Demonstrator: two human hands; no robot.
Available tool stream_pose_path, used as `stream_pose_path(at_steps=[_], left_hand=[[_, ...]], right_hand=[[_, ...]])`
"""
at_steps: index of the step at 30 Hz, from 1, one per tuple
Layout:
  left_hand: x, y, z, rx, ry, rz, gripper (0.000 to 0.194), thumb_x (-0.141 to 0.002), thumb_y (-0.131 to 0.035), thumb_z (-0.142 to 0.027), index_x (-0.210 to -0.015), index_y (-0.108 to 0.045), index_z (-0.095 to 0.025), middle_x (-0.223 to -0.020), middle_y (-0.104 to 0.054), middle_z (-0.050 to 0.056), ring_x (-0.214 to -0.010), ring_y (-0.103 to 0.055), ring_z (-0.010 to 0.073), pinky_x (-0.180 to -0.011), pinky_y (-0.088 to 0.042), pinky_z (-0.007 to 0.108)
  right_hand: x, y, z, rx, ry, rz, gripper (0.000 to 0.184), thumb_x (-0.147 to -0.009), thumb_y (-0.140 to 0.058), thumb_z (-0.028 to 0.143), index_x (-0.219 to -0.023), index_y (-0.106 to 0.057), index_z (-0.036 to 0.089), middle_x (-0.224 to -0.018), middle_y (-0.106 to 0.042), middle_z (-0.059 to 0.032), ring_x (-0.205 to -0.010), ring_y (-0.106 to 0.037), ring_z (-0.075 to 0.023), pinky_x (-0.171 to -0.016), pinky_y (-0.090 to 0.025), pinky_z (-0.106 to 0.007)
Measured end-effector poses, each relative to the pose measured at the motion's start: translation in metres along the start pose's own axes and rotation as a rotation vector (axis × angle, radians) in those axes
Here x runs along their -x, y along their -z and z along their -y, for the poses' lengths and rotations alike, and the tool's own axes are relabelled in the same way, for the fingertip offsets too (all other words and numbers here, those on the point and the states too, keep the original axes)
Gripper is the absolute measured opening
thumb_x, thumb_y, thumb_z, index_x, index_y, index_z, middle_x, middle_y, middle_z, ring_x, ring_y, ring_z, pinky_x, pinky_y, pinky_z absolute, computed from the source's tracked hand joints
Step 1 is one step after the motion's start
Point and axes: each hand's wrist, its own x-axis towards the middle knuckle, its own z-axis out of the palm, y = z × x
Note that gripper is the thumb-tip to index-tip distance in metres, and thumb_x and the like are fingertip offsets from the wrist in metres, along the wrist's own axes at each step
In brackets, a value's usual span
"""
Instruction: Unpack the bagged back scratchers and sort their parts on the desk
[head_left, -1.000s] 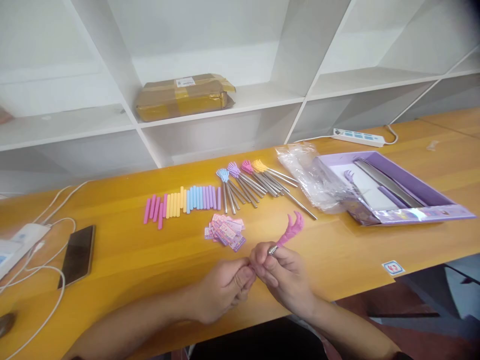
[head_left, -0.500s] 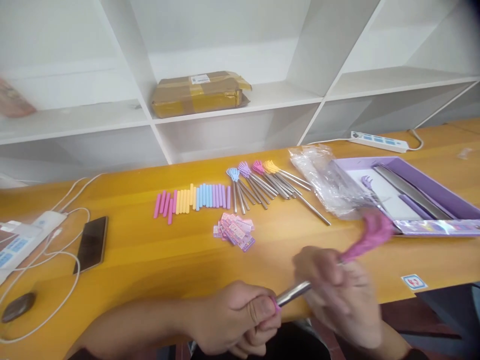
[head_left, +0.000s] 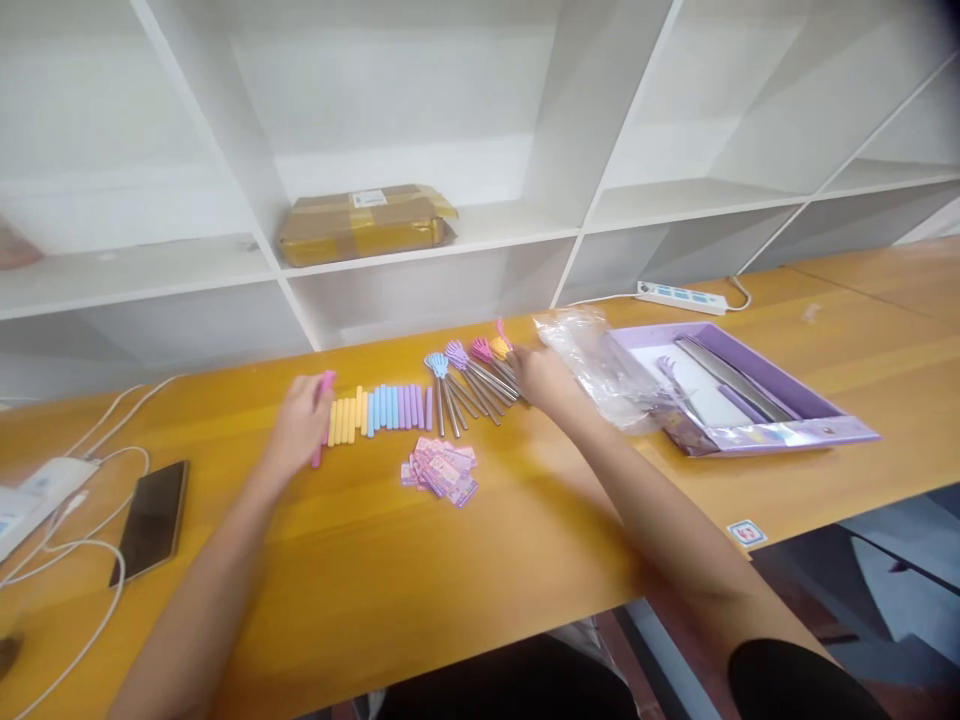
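My left hand (head_left: pixel 300 425) is closed at the left end of a row of coloured tubes, with a pink tube (head_left: pixel 328 381) at its fingertips. Beside it lie yellow tubes (head_left: pixel 345 421), blue tubes (head_left: pixel 382 408) and purple tubes (head_left: pixel 410 406). My right hand (head_left: pixel 541 378) reaches to the right end of the back scratchers, closed on one whose pink head (head_left: pixel 501 329) pokes up behind the yellow heads (head_left: pixel 500 348); its rod is hidden. Blue heads (head_left: pixel 436 365), purple heads (head_left: pixel 456 353) and pink heads (head_left: pixel 481 349) fan out leftward, on metal rods.
Printed cards (head_left: pixel 441 470) lie in front of the scratchers. To the right are clear plastic bags (head_left: pixel 592 365) and a purple box (head_left: pixel 780 437). A phone (head_left: pixel 152 520), cables and a power strip (head_left: pixel 45 490) occupy the left. Shelves with a taped carton (head_left: pixel 364 228) stand behind.
Both hands have moved from the table's front edge to the back, and apart. The pink scratcher they held together has gone with my right hand; the pink tube with my left.
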Motion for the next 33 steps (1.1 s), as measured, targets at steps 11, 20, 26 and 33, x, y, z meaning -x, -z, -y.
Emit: stream_pose_path(at_steps=[11, 20, 26, 33], left_hand=[[-0.023, 0.014, 0.112, -0.634, 0.3, -0.075, 0.037, -0.1, -0.043, -0.024, -0.113, -0.071, -0.003, -0.116, -0.07, 0.031, -0.103, -0.071, 0.0406, -0.092, -0.056, 0.05], [-0.027, 0.002, 0.123, -0.582, 0.241, -0.026, 0.036, -0.101, -0.048, -0.026, -0.124, -0.07, -0.01, -0.131, -0.072, 0.026, -0.121, -0.071, 0.0364, -0.102, -0.056, 0.046], [-0.027, -0.004, 0.111, -0.545, 0.184, -0.04, 0.038, -0.099, -0.048, -0.023, -0.127, -0.067, -0.007, -0.135, -0.069, 0.026, -0.124, -0.068, 0.0378, -0.107, -0.054, 0.048], [0.008, -0.023, 0.03, -0.374, -0.195, -0.106, 0.031, -0.104, -0.046, -0.031, -0.121, -0.067, -0.016, -0.12, -0.067, 0.017, -0.116, -0.065, 0.0333, -0.107, -0.053, 0.05]], right_hand=[[-0.035, -0.068, 0.025, 0.169, -0.014, 0.123, 0.036, -0.107, -0.035, 0.008, -0.131, -0.062, 0.003, -0.129, -0.062, -0.0299, -0.099, -0.076, -0.0278, -0.081, -0.056, -0.034], [-0.019, -0.059, 0.024, 0.156, 0.019, 0.065, 0.038, -0.11, -0.032, 0.012, -0.138, -0.057, 0.008, -0.135, -0.058, -0.0263, -0.104, -0.072, -0.0282, -0.079, -0.054, -0.033], [0.078, -0.055, 0.051, -0.14, 0.288, 0.019, 0.046, -0.115, -0.04, 0.049, -0.133, -0.064, 0.015, -0.124, -0.065, -0.0192, -0.11, -0.065, -0.0308, -0.097, -0.053, -0.041], [0.161, -0.074, 0.07, -0.343, 0.465, -0.02, 0.1, -0.097, -0.062, 0.076, -0.163, -0.038, 0.004, -0.154, -0.054, -0.0312, -0.142, -0.053, -0.0445, -0.119, -0.046, -0.061]])
